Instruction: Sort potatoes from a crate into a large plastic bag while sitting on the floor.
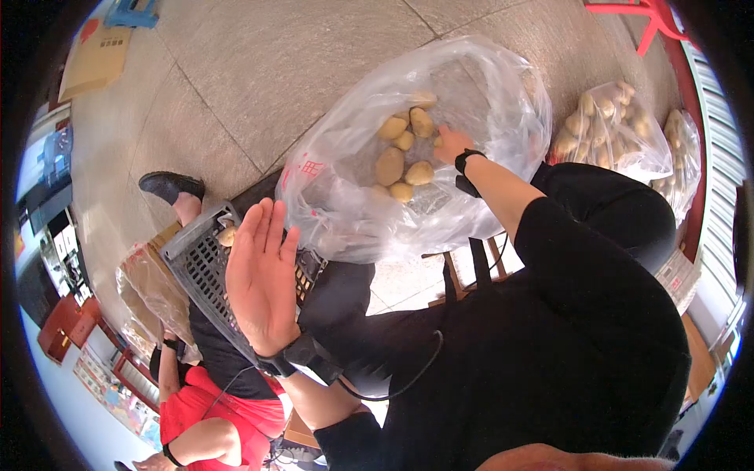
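Note:
A large clear plastic bag (347, 218) lies wide open before me, with several potatoes (390, 166) inside. My right hand (452, 144) reaches into it, fingers curled down beside a small potato (437, 142) that they partly hide. Whether the fingers grip that potato cannot be made out. My left hand (259, 277) is raised flat over a dark plastic crate (203, 259), palm showing and nothing in it. Close to its fingers, a potato (227, 236) sits in the crate. Part of the crate is hidden behind this hand.
Filled bags of potatoes (612, 126) stand on the right by a ribbed shutter (716, 159). At the left, a person in a red shirt (218, 418) sits beside another plastic bag (153, 288). A red stool (645, 17) and a cardboard piece (97, 62) occupy the far floor.

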`<state>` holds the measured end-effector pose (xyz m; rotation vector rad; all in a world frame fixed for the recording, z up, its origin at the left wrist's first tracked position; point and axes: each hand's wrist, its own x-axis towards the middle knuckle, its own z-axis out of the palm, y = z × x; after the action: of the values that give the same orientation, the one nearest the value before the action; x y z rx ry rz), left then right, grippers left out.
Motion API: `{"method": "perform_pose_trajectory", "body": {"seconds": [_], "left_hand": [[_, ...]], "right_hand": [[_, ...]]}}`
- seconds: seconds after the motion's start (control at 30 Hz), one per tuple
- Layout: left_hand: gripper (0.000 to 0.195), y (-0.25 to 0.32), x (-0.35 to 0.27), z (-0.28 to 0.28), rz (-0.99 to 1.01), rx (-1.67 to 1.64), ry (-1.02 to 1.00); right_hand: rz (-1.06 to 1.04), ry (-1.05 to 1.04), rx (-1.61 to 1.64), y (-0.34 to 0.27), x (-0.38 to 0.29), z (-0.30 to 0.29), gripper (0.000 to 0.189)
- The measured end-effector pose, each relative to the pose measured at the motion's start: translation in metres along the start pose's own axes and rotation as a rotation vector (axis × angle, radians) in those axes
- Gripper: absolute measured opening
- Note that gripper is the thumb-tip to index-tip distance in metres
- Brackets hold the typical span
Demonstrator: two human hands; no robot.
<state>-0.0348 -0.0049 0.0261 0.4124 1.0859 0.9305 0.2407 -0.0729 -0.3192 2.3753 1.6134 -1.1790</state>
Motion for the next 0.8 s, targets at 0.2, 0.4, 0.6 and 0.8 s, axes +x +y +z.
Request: {"method": "perform_pose_trajectory", "body": {"seconds": [0.2, 0.4, 0.6, 0.8], "left_hand": [[0.037, 0.004, -0.021, -0.012, 0.094, 0.125, -0.045], [0.028, -0.029, -0.015, -0.008, 0.074, 0.175, -0.100], [0.026, -0.061, -0.011, -0.004, -0.003, 0.335, -0.156], [0.036, -0.076, -0.034, 0.014, -0.164, 0.557, -0.262]], "right_hand": [[0.237, -0.197, 0.633, -0.031, -0.033, 0.003, 0.045], [0.279, -0.450, 1.313, -0.073, -0.098, -0.045, 0.041], [-0.113, -0.448, 1.390, -0.113, -0.157, -0.107, 0.031], [-0.480, 0.154, 0.922, -0.137, -0.199, -0.121, 0.043]]}}
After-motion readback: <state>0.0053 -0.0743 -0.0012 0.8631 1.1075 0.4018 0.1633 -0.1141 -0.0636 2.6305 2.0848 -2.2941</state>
